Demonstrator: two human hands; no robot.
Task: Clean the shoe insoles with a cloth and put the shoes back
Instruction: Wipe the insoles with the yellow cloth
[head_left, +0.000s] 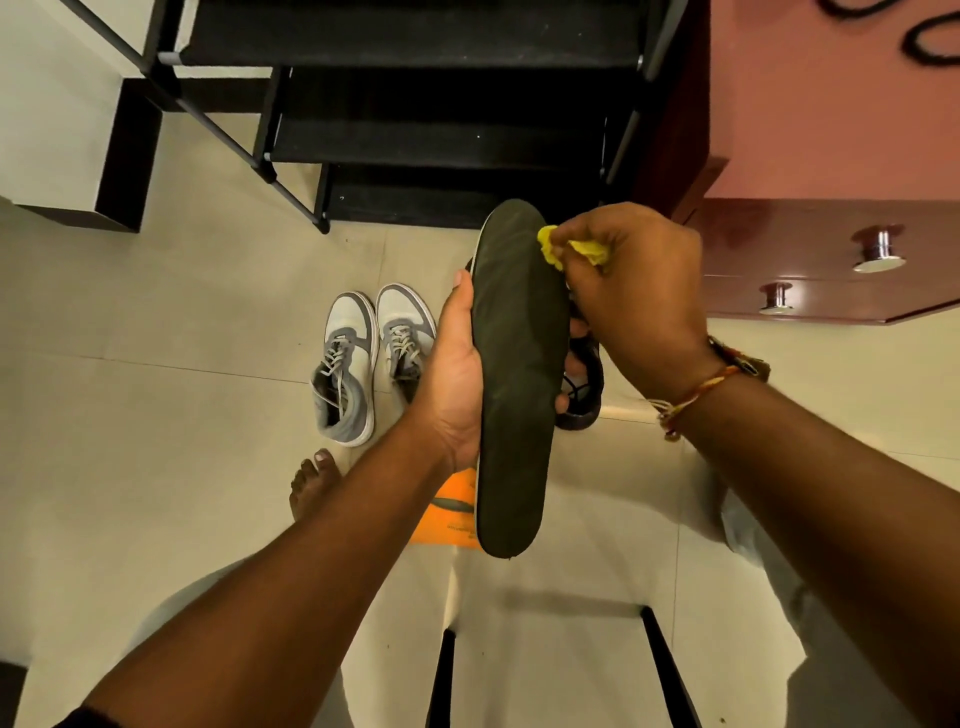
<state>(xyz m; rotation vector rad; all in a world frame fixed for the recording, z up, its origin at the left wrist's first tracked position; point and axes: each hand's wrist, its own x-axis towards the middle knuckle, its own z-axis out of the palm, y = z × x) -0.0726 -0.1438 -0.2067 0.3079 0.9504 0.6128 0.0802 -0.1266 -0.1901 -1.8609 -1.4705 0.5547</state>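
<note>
1. Left of centre, a pair of grey sneakers (363, 358) stands side by side on the floor, toes toward the black shoe rack (415, 140) at the top of the frame. They are not yet back on it.
2. The left hand (452, 374) grasps the dark insole (519, 364) at mid-length, thumb along its left edge and fingertips curled round the right edge. The forearm rises from the lower left. The insole is held lengthwise in mid-frame, toe end uppermost, top face toward the camera.
3. The step in hand looks like wiping this insole: a bunched yellow cloth (571, 252) touches its upper right edge, near the toe.
4. The right hand (639, 291) pinches that cloth, knuckles up and wrist bent, with the forearm entering from the lower right.
5. Next, the cloth probably needs drawing down toward the heel, with the left hand bracing the flexible insole against the pressure.
6. A black shoe (584, 384) shows just behind the insole's right edge; I cannot tell whether it is held or on the floor.
</note>
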